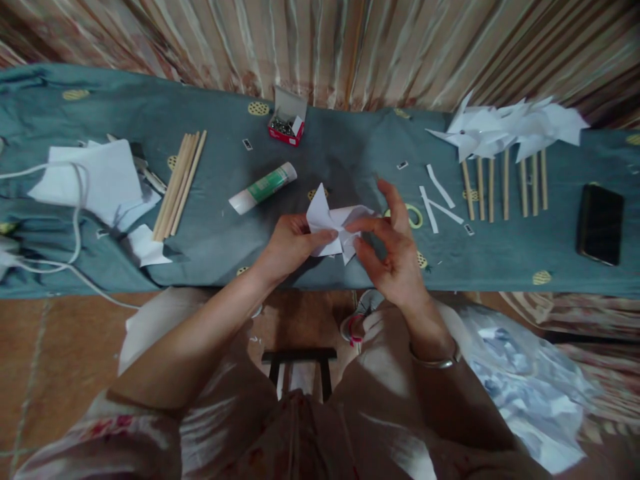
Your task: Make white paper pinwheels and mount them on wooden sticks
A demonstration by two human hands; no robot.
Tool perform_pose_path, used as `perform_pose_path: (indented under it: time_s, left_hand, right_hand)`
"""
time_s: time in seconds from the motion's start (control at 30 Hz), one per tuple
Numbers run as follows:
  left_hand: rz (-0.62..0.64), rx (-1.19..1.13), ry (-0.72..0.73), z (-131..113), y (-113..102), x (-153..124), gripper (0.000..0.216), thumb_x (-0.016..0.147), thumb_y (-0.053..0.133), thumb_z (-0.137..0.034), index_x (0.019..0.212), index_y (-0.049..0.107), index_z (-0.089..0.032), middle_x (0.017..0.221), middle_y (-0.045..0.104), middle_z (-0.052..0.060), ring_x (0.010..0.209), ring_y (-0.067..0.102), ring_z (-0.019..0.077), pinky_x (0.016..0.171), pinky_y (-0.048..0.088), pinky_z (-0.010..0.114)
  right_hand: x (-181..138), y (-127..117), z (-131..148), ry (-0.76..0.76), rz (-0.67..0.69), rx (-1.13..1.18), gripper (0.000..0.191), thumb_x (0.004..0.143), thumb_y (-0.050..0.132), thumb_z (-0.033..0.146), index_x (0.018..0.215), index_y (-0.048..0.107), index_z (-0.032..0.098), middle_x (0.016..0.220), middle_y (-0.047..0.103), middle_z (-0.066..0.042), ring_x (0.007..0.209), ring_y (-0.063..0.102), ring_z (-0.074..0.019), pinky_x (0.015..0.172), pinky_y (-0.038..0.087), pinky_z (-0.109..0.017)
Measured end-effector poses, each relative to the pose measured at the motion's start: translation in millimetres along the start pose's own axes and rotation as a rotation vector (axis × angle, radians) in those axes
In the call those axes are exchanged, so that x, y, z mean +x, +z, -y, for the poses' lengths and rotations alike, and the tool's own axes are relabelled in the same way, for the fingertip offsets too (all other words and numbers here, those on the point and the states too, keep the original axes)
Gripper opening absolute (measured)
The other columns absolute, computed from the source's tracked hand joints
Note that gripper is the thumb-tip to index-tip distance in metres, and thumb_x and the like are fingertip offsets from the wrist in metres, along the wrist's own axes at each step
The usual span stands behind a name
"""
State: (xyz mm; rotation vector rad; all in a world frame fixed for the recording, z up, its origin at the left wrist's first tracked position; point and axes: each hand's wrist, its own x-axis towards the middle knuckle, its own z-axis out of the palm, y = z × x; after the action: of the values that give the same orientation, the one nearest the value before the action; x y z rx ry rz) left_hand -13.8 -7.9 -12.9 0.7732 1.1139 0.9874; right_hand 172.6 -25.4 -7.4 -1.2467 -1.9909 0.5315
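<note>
A white paper pinwheel (326,215) is held between my two hands over the front of the cloth-covered table. My left hand (287,247) grips its left side, the thumb pressed flat near the centre. My right hand (395,257) pinches the right side with thumb and index finger, its other fingers raised. Behind the right fingers, a roll of pale tape (416,217) is partly hidden. A green-and-white glue stick (263,188) lies beyond my left hand. Further back stands an open red box (286,133) of small metal pieces.
Wooden sticks (180,185) and white paper sheets (95,177) lie at left near a white cable (77,227). Finished pinwheels (500,130) on sticks lie at back right. Paper strips (440,187) and a black phone (600,225) are on the right. A plastic bag (530,380) sits below.
</note>
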Motion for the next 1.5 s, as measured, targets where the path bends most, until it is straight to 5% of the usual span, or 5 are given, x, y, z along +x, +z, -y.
perform_pose_path:
  time_s: [0.3,1.5]
  left_hand:
    - [0.014,0.075,0.008,-1.0,0.8,-0.2,0.016,0.058,0.085,-0.025,0.069,0.078,-0.017,0.070,0.074,0.002,0.061,0.061,0.0139,0.060,0.049,0.026]
    - [0.031,0.047,0.041,5.2,3.4,-3.8,0.011,0.065,0.083,-0.027,0.070,0.077,-0.019,0.070,0.073,0.001,0.061,0.060,0.0144,0.059,0.048,0.027]
  right_hand:
    - [2.8,6.6,-0.3,0.062,-0.040,0.179,0.008,0.090,0.062,0.024,0.093,0.066,0.029,0.158,0.042,0.005,0.151,0.033,-0.0228,0.125,0.030,-0.047]
    - [5.3,15.6,5.2,0.190,-0.119,0.211,0.003,0.087,0.065,0.024,0.084,0.065,0.025,0.149,0.052,-0.002,0.148,0.037,-0.0239,0.122,0.034,-0.048]
